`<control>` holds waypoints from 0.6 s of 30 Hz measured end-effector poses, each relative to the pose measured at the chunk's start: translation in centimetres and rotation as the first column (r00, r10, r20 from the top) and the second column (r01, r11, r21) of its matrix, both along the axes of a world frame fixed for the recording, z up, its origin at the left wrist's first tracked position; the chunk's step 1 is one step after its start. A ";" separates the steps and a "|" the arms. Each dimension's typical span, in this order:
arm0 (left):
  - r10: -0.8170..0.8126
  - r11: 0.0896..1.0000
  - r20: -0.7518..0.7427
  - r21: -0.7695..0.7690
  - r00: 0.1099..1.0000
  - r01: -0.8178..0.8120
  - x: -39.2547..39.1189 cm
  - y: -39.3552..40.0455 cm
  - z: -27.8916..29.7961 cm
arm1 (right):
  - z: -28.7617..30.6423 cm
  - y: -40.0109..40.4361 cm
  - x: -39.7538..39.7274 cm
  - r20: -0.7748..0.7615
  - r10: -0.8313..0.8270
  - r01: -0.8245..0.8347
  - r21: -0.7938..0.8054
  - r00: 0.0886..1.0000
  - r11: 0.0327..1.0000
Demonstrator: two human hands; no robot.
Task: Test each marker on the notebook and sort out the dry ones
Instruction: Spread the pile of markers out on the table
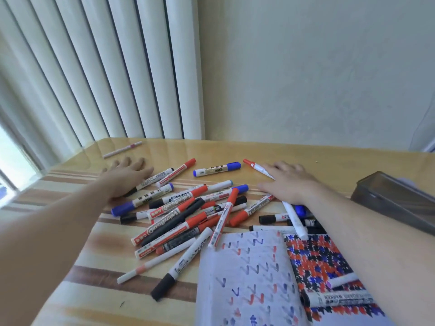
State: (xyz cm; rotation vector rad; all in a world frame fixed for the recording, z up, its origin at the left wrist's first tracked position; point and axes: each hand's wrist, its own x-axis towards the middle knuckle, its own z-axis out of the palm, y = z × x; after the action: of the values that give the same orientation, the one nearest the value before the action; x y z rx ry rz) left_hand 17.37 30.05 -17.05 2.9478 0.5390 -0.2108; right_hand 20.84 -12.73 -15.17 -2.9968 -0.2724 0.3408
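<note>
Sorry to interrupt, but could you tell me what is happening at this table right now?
A person is sorting through a heap of whiteboard markers on a wooden table. Both hands lie flat with straight fingers: the left hand rests on the markers at the pile's far left edge, the right hand on the markers at its right. Neither holds a marker. An open notebook in front is covered with red, blue and black test marks. A grey plastic box sits to the right.
</note>
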 end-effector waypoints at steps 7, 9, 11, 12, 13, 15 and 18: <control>0.246 0.953 0.385 -0.261 0.889 -0.150 1.1 1.6 3.2 | -0.7 -0.2 0.6 0.024 0.021 -0.022 0.011 0.999 1.000; 0.183 0.978 0.358 -0.157 0.916 -0.135 2.8 3.1 3.2 | -1.0 -0.3 1.0 0.037 0.007 -0.007 0.007 0.999 1.000; 0.205 0.976 0.257 -0.133 0.944 -0.175 5.0 4.4 2.1 | -1.2 -0.4 1.2 0.046 -0.008 0.008 0.004 0.999 1.000; 0.258 0.963 0.210 -0.133 0.943 -0.234 5.8 4.9 1.4 | -1.4 -0.3 1.3 0.053 -0.002 0.002 0.007 0.999 1.000; 0.312 0.948 0.193 -0.132 0.930 -0.290 6.8 5.6 0.5 | -1.5 -0.3 1.3 0.060 0.004 -0.004 0.009 0.998 1.000; 0.366 0.930 0.223 -0.114 0.904 -0.348 8.1 6.9 -0.4 | -1.5 -0.5 1.3 0.059 0.000 -0.001 0.005 0.998 1.000; 0.366 0.928 0.332 -0.058 0.869 -0.369 8.2 7.1 -0.1 | -1.6 -0.5 1.4 0.049 -0.002 0.002 0.002 0.999 1.000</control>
State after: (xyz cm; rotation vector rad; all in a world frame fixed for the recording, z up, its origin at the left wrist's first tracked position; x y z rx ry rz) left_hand 25.53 37.19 -17.17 2.7227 1.0242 0.3338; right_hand 22.25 -13.25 -16.82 -3.0068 -0.2734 0.2668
